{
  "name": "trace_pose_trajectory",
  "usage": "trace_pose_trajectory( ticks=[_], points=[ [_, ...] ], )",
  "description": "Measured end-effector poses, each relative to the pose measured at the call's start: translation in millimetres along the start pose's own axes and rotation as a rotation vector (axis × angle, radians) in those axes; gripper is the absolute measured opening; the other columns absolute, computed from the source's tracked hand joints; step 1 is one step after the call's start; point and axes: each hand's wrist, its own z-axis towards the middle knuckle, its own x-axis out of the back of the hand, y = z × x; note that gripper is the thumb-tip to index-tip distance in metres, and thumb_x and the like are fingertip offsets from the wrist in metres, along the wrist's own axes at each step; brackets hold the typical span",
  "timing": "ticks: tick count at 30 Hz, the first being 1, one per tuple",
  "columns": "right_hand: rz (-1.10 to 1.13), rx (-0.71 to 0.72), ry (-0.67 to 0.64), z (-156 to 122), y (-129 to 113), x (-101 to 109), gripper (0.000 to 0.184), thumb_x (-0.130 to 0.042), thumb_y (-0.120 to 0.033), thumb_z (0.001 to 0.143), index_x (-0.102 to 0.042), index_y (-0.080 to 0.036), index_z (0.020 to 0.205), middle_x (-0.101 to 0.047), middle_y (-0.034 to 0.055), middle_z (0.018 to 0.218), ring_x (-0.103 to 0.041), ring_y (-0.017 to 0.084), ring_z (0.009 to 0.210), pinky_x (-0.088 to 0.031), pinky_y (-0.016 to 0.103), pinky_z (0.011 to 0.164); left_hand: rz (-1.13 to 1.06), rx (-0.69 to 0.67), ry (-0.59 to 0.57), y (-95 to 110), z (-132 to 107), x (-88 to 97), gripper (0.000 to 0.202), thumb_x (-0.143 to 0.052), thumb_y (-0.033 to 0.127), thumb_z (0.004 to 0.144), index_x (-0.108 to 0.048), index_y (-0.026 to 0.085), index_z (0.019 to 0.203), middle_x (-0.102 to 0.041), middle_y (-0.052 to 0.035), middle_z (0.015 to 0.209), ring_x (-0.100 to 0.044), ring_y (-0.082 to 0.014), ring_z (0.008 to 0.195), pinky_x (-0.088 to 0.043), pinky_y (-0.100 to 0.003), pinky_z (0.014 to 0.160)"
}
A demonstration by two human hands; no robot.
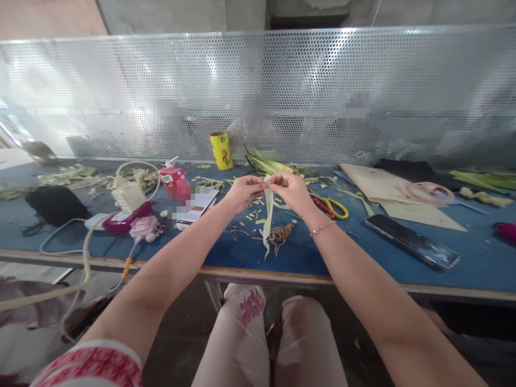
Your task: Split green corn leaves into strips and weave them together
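Observation:
Between the fingertips of both hands hangs a pale green leaf strip (268, 217), its narrow curled end dangling in front of the table's near edge area. My left hand (244, 192) pinches it near the top from the left. From the right, my right hand (291, 189) pinches the same top end, the fingertips of the two hands almost touching. Just below and right of the strip lies a tangle of brown string-like fibres (281, 234). Small cut pieces (255, 216) are scattered beneath my left hand. Scissors with red and yellow handles (336, 208) lie beyond my right wrist.
Behind my hands rest long green leaves (268, 163) and a yellow tube (221, 151). Leftward are a red drink carton (174, 184), a power strip (126, 217) with cords and a black pouch (56, 205). A phone (411, 240) and cardboard sheets (365, 185) lie right. A perforated metal panel (242, 80) stands behind.

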Motion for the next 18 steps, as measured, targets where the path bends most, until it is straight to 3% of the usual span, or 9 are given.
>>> trace_pose_trajectory(
  ticks=[6, 12, 18],
  points=[
    [0.024, -0.015, -0.021, 1.5, 8.1, -0.9, 0.018, -0.067, -0.032, 0.069, -0.063, -0.019, 0.080, -0.067, 0.0037, 0.081, -0.063, 0.017, 0.077, -0.052, 0.037, 0.080, 0.087, -0.113, 0.058, -2.8, 1.6, 0.0, 0.029, -0.080, 0.012, 0.052, -0.055, 0.012, 0.067, -0.061, 0.0017, 0.061, -0.058, -0.0070, 0.058, -0.049, -0.025, 0.065],
    [0.066, -0.103, -0.037, 0.7, 7.5, -1.4, 0.025, -0.068, -0.042, 0.068, -0.067, -0.019, 0.079, -0.067, 0.0035, 0.073, -0.063, 0.017, 0.069, -0.054, 0.037, 0.073, 0.226, -0.263, 0.069, -5.3, 3.5, 2.4, 0.032, -0.079, 0.014, 0.051, -0.054, 0.014, 0.071, -0.062, 0.0006, 0.068, -0.059, -0.0090, 0.064, -0.048, -0.028, 0.070],
    [0.097, -0.117, -0.023, 1.8, 9.1, -0.9, 0.023, -0.069, -0.037, 0.067, -0.068, -0.018, 0.080, -0.068, 0.0031, 0.071, -0.062, 0.015, 0.064, -0.054, 0.036, 0.072, 0.258, -0.313, 0.033, -4.3, 0.5, 1.6, 0.032, -0.078, 0.014, 0.052, -0.053, 0.015, 0.072, -0.062, 0.0012, 0.071, -0.058, -0.0084, 0.066, -0.047, -0.027, 0.072]
  ],
)
